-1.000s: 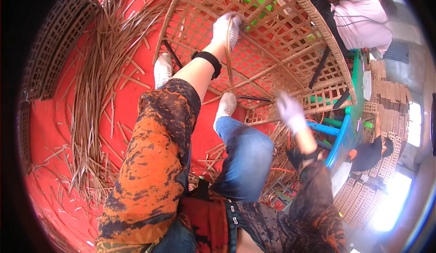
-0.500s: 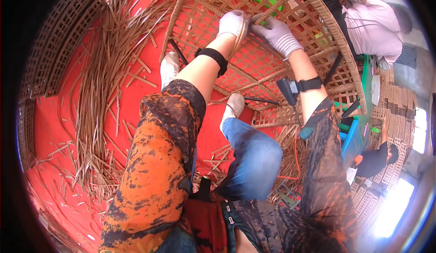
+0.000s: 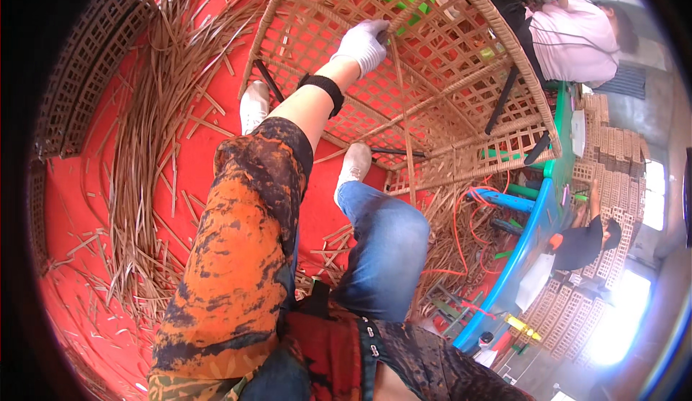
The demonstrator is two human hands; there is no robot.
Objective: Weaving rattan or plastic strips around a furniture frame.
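A large openwork wicker frame [image 3: 404, 123] of tan woven strips stands tilted in front of me, with wrapped edges and black bars at its corners. My left hand [image 3: 362, 45], in a white glove, is closed at one of its wrapped inner bars. From those fingers a long flat tan strip [image 3: 405, 116] hangs down across the weave; the fingertips are partly hidden. My right hand is out of the picture; only the dark patterned right sleeve [image 3: 461, 365] shows at the lower edge.
Loose strips [image 3: 148, 156] lie in a long heap on the red floor [image 3: 79, 206]. Woven panels [image 3: 97, 62] stand at the left. A blue-and-green-edged table [image 3: 530, 232] with an orange cord [image 3: 461, 235] is on the right. Two other people [image 3: 577, 41] work there, beside stacked panels [image 3: 609, 149].
My right hand has left the wicker frame and dropped out of view. My left hand stays at the bar, and the strip now hangs straight down from it. The view has shifted slightly.
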